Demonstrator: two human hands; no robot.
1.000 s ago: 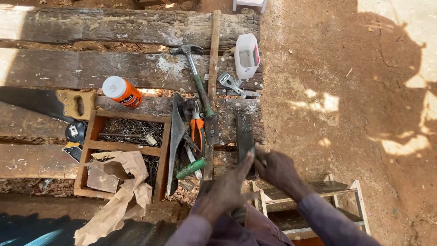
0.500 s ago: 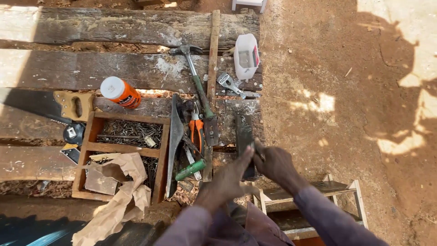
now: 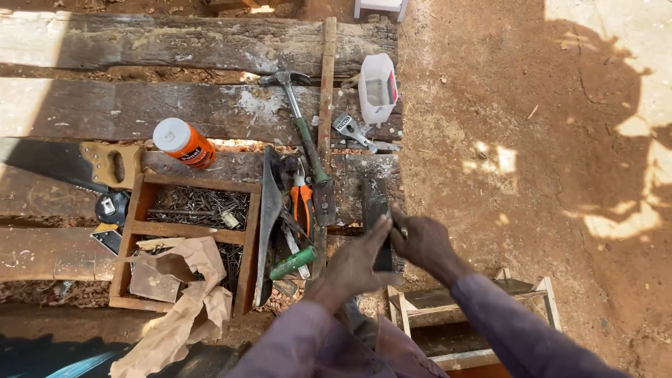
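Dark and flat, a metal blade (image 3: pixel 376 210) stands on edge on a weathered plank (image 3: pixel 210 112) beside a green-handled hammer (image 3: pixel 305 133), its near end clasped between the left hand (image 3: pixel 357 262) and the right hand (image 3: pixel 423 241), both closed around it.

Dark grey flat block (image 3: pixel 376 210) between both hands, purple sleeves (image 3: pixel 504 329); left of it orange-handled pliers (image 3: pixel 302 203), green-handled hammer (image 3: pixel 302 133), orange bottle (image 3: pixel 185 143) with white cap, brown nail tray (image 3: pixel 136 231); far right white jug (image 3: pixel 378 87), reddish dirt ground (image 3: pixel 532 175).
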